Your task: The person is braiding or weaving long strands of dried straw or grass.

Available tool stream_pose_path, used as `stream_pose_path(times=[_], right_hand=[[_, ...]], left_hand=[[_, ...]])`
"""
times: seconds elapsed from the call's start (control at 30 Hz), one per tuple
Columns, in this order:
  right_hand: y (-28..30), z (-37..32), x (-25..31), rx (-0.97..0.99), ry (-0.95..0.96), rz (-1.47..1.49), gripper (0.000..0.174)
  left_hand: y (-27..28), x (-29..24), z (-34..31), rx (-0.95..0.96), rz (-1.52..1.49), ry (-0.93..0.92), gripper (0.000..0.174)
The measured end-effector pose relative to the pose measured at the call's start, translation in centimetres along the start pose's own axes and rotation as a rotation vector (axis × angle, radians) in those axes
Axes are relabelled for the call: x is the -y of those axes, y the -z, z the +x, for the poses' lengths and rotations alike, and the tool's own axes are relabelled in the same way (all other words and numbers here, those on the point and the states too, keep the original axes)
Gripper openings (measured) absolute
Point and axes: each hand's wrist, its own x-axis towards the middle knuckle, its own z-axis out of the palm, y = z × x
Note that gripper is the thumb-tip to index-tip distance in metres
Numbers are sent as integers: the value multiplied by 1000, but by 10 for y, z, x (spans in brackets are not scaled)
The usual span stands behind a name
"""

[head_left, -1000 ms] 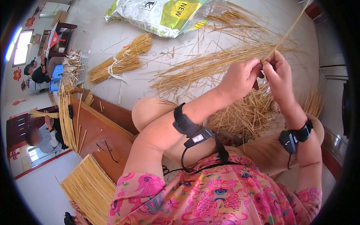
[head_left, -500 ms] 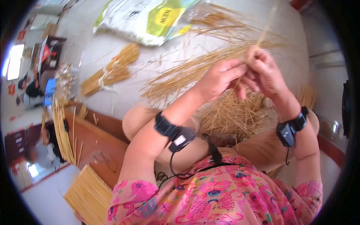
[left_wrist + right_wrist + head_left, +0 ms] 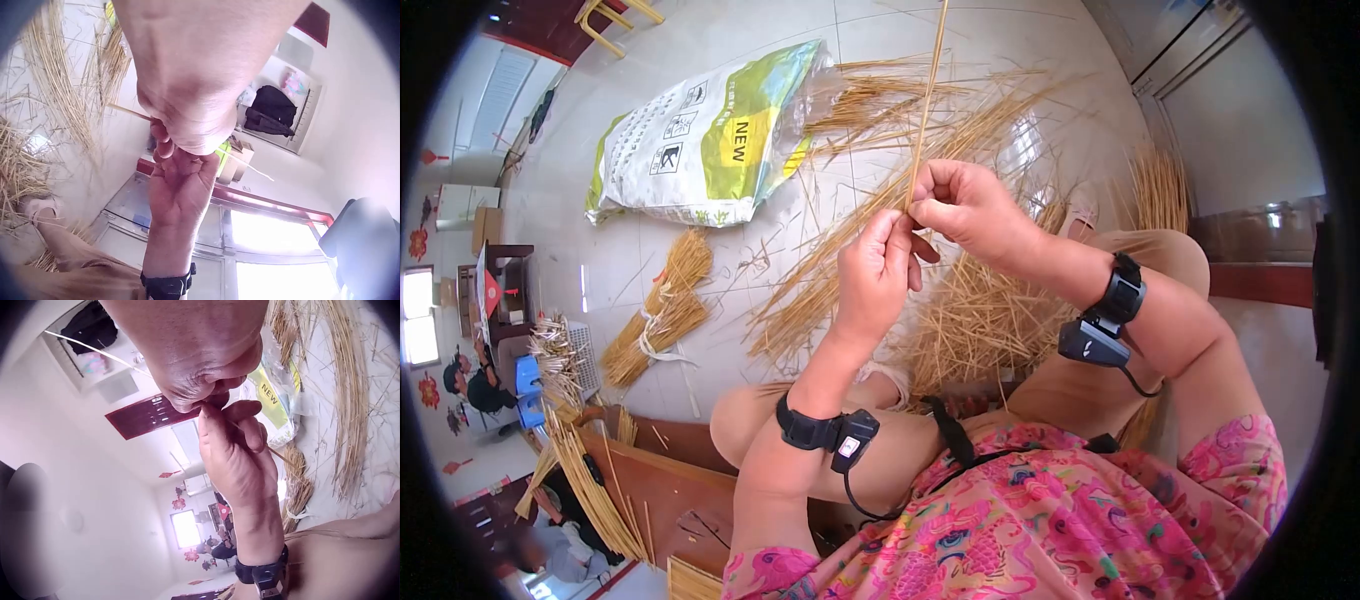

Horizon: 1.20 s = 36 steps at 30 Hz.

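Observation:
Thumb and fingertips of my left hand [image 3: 872, 268] pinch a long, thin straw stalk [image 3: 930, 95] near its lower end. My right hand [image 3: 980, 212] pinches the same stalk just beside, fingertips close against those of the left. From there the stalk rises, slightly tilted, to the top of the head view. In the left wrist view the stalk [image 3: 128, 111] emerges on both sides of the hands; the pinched part is hidden behind fingers. Below the hands, a heap of cut straw [image 3: 980, 325] lies on the floor between the person's legs, with long loose stalks [image 3: 800, 300] beyond it.
A white and green sack [image 3: 670, 150] lies on the tiles, straw spilling from its mouth. Tied straw bundles [image 3: 662, 310] lie nearer left. A brown wooden surface [image 3: 670, 495] bearing stalks stands at lower left. More straw [image 3: 1160, 190] stands at right by a metal-grey front [image 3: 1250, 130].
The head view has swung, so the sack shows whole and the hands sit further left in it. Both hands have shifted their grip on the stalk, which now points more upright.

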Motion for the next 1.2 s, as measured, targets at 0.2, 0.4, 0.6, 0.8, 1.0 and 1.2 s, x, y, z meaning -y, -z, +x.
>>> stream_pose_path(times=[0.2, 0.4, 0.6, 0.8, 1.0, 1.2], right_hand=[[3, 1, 0, 7, 14, -144, 5], [-1, -2, 16, 117, -56, -61, 4], [4, -1, 15, 202, -131, -4, 4], [2, -2, 17, 166, -65, 23, 3], [-3, -3, 19, 47, 18, -139, 4], [0, -3, 18, 62, -19, -164, 3]], left_hand=[[-2, 0, -1, 9, -12, -9, 26], [2, 0, 0, 101, -256, 59, 27], [12, -3, -2, 270, -624, 200, 27], [11, -3, -2, 235, -611, 185, 28], [7, -4, -1, 129, -350, 153, 27], [6, -1, -1, 144, -342, 138, 26]])
